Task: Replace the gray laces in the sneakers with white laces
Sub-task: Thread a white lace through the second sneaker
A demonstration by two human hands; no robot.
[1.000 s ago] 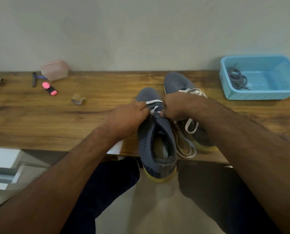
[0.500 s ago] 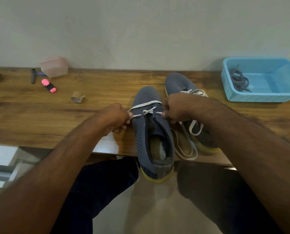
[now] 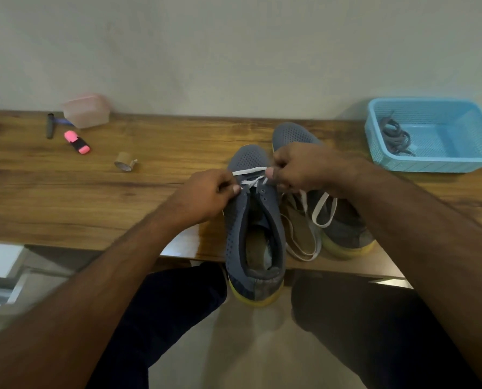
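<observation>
On wooden surface (image 3: 155,203), left hand (image 3: 206,196) and right hand (image 3: 304,167) each pinch flat white lace (image 3: 249,172) across near gray perforated sneaker (image 3: 255,220).

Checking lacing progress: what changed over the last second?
The left hand pulled the white lace out leftward, then returned to the near sneaker. The right hand kept pinching its end. Gray laces remain in the blue basket.
</observation>
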